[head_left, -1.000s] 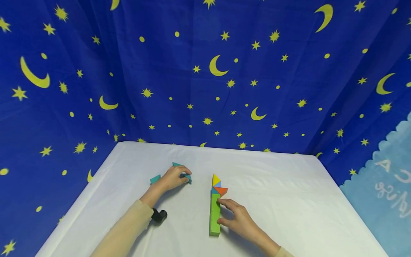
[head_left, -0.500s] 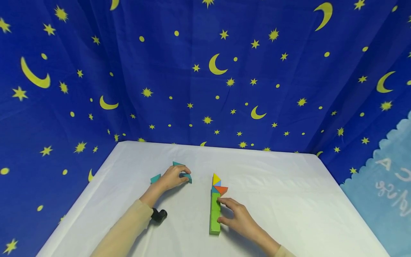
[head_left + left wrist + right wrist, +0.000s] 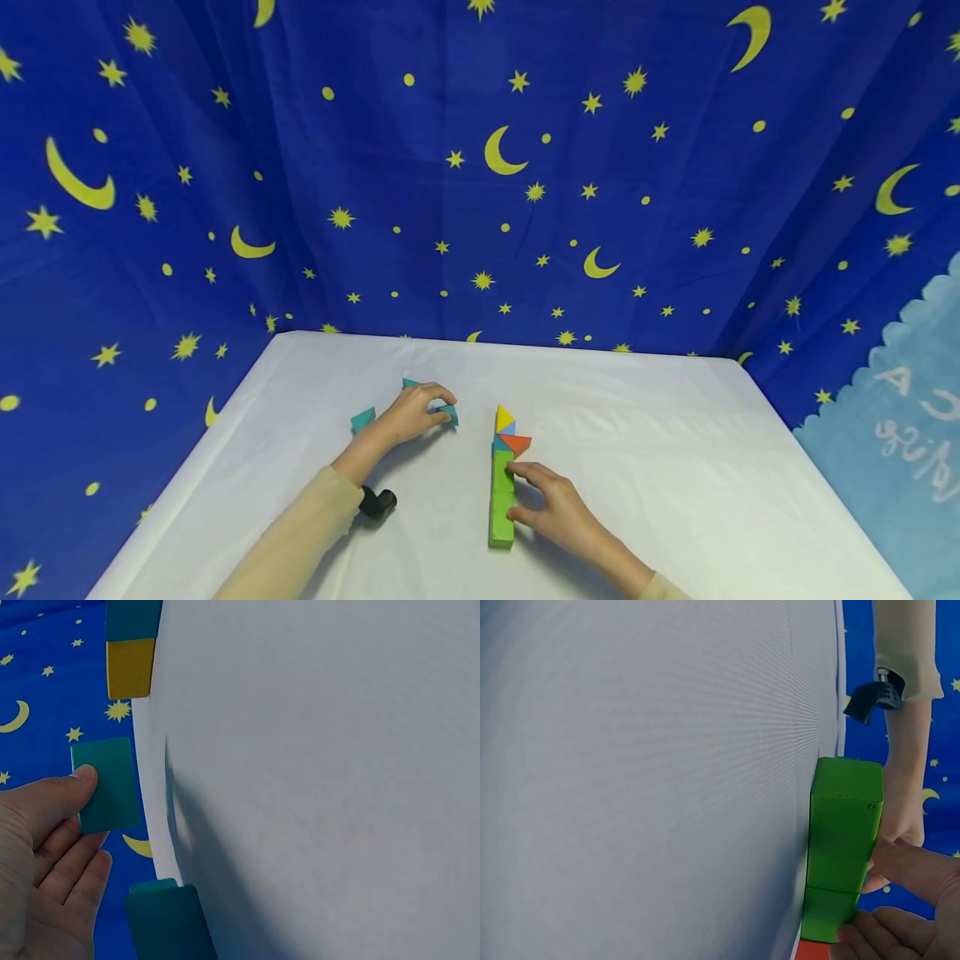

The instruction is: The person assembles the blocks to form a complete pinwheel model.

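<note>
One teal block [image 3: 363,419] lies farthest left on the white table [image 3: 660,483], beside the left wrist, where a black device [image 3: 381,504] juts out. A second teal block [image 3: 409,382] shows partly beyond the left hand [image 3: 412,412], which pinches a third teal block [image 3: 450,414] between thumb and fingers; whether that block touches the table, I cannot tell. Well apart, a row runs toward the person: yellow triangle [image 3: 504,417], two blue triangles [image 3: 509,429], then a far green block [image 3: 503,471] and a near green block [image 3: 502,518]. A red triangle [image 3: 516,444] points out rightward, next to the blue ones. The right hand [image 3: 564,512], fingers relaxed and apart, touches the green blocks' right side without clutching them.
</note>
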A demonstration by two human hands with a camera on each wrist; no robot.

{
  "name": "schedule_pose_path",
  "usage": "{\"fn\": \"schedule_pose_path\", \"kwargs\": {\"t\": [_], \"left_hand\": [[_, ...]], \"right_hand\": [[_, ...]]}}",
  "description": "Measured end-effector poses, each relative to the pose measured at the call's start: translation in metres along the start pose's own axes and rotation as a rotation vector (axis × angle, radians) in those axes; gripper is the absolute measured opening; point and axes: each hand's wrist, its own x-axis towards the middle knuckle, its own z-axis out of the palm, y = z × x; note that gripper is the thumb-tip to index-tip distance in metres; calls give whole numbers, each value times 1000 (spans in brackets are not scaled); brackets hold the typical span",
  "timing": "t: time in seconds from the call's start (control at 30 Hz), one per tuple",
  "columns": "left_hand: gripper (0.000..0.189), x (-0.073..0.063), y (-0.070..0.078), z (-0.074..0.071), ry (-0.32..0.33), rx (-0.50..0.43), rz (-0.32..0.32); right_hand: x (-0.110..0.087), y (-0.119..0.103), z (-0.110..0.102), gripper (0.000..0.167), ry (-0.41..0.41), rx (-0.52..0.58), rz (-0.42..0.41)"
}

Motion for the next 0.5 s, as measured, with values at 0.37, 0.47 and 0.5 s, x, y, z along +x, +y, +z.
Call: {"fn": "schedule_pose_path", "kwargs": {"t": [0.37,0.47,0.5], "left_hand": [[23,7,6,7,-10,-18,51],[23,9,9,9,-16,-20,61],[23,10,10,10,-21,-22,59]], "right_hand": [[0,1,-1,59,-12,11,5],[1,1,-1,59,-14,10,6],[1,1,-1,58,-16,10,7]]}}
